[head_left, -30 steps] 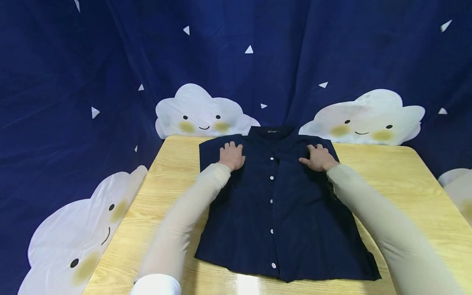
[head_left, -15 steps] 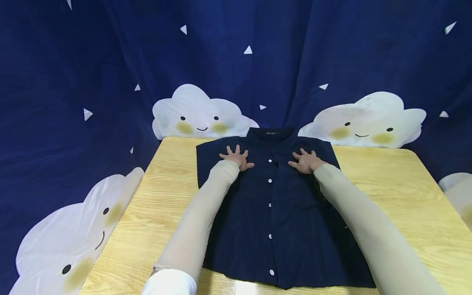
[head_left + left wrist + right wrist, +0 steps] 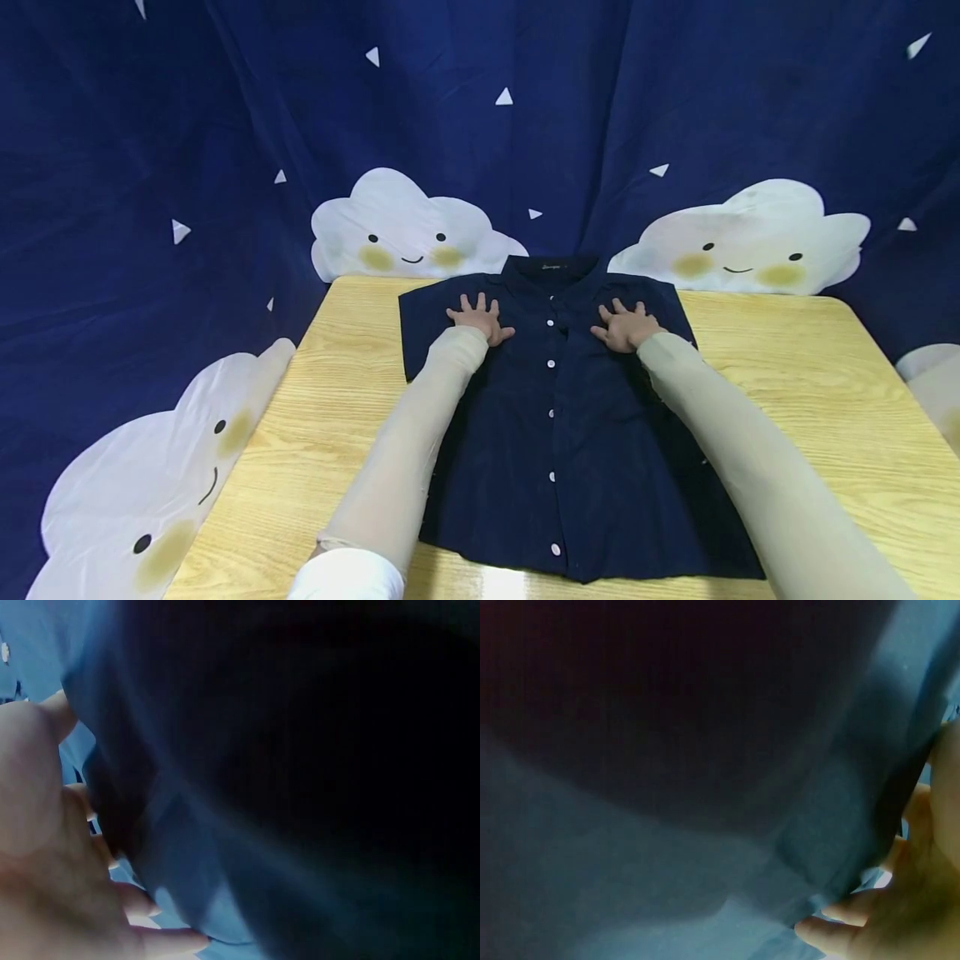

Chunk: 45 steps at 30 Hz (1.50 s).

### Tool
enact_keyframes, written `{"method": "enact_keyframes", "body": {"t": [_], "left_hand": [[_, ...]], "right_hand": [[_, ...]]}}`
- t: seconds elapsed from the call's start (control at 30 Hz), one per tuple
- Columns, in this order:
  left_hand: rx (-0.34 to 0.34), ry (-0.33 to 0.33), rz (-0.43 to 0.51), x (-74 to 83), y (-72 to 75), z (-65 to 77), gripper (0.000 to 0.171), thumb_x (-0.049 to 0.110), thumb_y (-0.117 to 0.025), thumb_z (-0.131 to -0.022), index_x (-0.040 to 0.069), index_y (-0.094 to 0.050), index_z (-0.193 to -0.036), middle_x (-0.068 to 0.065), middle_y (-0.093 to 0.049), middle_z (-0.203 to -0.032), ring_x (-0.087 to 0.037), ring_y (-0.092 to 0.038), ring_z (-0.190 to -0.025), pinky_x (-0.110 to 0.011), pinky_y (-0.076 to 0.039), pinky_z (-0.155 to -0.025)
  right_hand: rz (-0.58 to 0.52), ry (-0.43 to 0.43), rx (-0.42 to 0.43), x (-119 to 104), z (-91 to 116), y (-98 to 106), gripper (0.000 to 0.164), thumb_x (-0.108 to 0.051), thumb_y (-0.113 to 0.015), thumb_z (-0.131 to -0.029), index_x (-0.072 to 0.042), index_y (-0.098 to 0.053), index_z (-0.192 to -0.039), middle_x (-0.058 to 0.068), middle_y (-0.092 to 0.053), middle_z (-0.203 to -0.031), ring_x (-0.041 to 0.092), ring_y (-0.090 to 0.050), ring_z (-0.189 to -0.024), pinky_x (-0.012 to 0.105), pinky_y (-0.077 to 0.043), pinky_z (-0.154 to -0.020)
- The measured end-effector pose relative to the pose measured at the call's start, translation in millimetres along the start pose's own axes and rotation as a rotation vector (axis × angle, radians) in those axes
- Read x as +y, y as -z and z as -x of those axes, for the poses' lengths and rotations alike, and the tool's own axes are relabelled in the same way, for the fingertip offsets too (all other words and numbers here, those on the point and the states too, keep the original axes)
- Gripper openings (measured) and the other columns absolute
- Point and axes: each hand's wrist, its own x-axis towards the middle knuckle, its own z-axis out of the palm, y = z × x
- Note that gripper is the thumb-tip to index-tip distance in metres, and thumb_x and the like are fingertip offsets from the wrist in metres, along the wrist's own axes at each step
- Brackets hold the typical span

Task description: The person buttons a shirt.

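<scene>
A dark navy short-sleeved shirt (image 3: 510,433) lies front side up on the table, its collar (image 3: 551,268) toward the back and a row of white buttons down the middle. My left hand (image 3: 480,320) rests with spread fingers on the upper chest, left of the buttons. On the other side my right hand (image 3: 626,327) lies the same way, fingers spread on the cloth. Dark cloth fills most of both wrist views, with the left hand (image 3: 45,847) and right hand (image 3: 900,885) at their edges. Part of the shirt's right side is hidden under the right forearm.
The light wooden table (image 3: 345,367) has rounded back corners. Behind it and at its left hangs a dark blue curtain (image 3: 450,100) printed with white smiling clouds (image 3: 416,212) and small triangles. Both forearms wear cream sleeves (image 3: 397,450).
Both hands have shifted inward over the chest, toward the button line, and their fingers have spread out. The last half second shows almost no movement.
</scene>
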Motion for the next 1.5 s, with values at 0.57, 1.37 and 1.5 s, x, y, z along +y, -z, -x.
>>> {"method": "enact_keyframes", "body": {"t": [0.57,1.37,1.5], "left_hand": [[0.029,-0.009,-0.007,-1.9,2.0,5.7,0.077,0.062,-0.029,-0.095,0.017,-0.006,-0.153,-0.003,0.001,-0.158,-0.035,0.004,-0.142,-0.057,-0.012,-0.108],[0.242,-0.152,0.1,22.3,42.3,-31.4,0.055,0.023,-0.044,-0.099,0.03,-0.024,-0.15,-0.015,-0.037,-0.139,-0.031,-0.04,-0.123,-0.045,-0.036,-0.097],[0.215,-0.135,0.078,26.5,40.9,-37.0,0.055,0.025,-0.047,-0.098,0.03,-0.027,-0.149,-0.012,-0.041,-0.138,-0.031,-0.042,-0.123,-0.046,-0.036,-0.098]], "right_hand": [[-0.028,-0.065,-0.03,9,-1,-3,0.068,-0.037,-0.027,-0.103,0.009,-0.003,-0.146,0.026,0.003,-0.153,0.054,0.003,-0.134,0.066,-0.013,-0.103],[-0.021,0.063,0.306,-10,-51,21,0.053,-0.013,-0.035,-0.097,-0.006,-0.023,-0.148,0.033,-0.045,-0.119,0.046,-0.053,-0.101,0.055,-0.046,-0.08],[-0.012,0.059,0.317,-10,-51,26,0.043,-0.01,-0.037,-0.095,-0.001,-0.038,-0.137,0.03,-0.051,-0.116,0.044,-0.053,-0.105,0.055,-0.044,-0.085]]}}
